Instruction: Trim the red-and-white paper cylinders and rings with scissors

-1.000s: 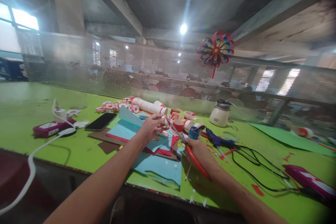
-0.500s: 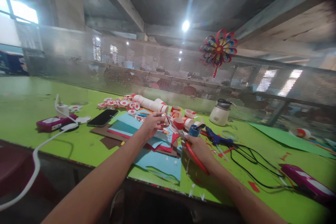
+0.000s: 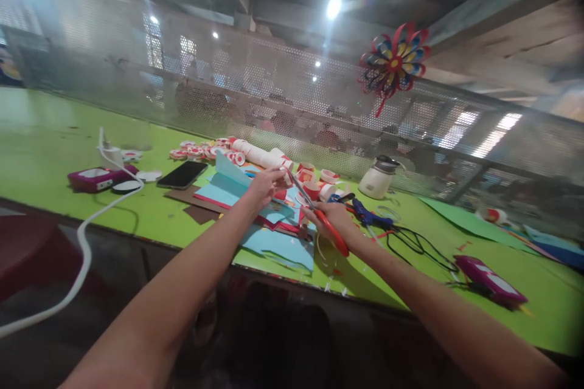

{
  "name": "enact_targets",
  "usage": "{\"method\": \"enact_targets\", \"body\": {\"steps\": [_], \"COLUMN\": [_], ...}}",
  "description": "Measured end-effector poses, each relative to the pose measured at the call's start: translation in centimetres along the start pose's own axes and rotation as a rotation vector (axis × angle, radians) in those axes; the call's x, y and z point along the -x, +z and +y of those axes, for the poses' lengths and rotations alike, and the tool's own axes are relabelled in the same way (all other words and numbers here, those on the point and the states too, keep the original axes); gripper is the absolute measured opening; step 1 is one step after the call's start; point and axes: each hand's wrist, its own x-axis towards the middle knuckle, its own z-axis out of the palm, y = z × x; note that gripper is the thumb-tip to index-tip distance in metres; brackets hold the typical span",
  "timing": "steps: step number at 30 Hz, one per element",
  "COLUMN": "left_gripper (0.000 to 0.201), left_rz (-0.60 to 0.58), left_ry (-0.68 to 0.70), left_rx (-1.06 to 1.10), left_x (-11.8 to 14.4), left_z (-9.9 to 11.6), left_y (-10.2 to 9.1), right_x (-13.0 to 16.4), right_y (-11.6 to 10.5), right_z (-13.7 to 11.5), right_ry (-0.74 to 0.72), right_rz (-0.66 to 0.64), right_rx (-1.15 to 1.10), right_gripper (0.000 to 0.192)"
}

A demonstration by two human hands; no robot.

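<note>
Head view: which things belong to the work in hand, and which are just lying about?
Seemingly in use:
red-handled scissors, in the right hand
pale piece at the left hand, too blurred to name

Apparently just lying about:
black phone
white jug
leftmost purple box

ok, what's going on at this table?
One person: right hand grips red-handled scissors, blades angled toward the left hand, which seems to pinch a small white-and-red piece, too small to identify. Blue sheets lie beneath; a blue glue gun rests on the green table.
</note>
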Motion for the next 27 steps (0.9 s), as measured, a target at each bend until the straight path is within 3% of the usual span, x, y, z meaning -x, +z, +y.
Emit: {"method": "enact_targets", "body": {"steps": [8, 18, 27], "left_gripper": [0.016, 0.025, 0.02], "left_rz": [0.041, 0.195, 0.157], "left_ry": [-0.026, -0.026, 0.003], "left_rx": [-0.056, -0.23, -0.131], "left_x": [-0.3, 0.1, 0.4], "left_z": [0.1, 0.1, 0.4], "left_y": [-1.0, -0.2, 0.5], "right_x": [-1.3, -1.4, -0.6], "right_y": [1.5, 2.3, 1.4], "right_z": [0.5, 1.3, 0.8], "right_ry": [-0.02, 0.021, 0.049], "right_rz": [0.042, 0.02, -0.001], "right_rx": [-0.064, -0.246, -0.336], "right_gripper": [0.035, 0.034, 0.035]}}
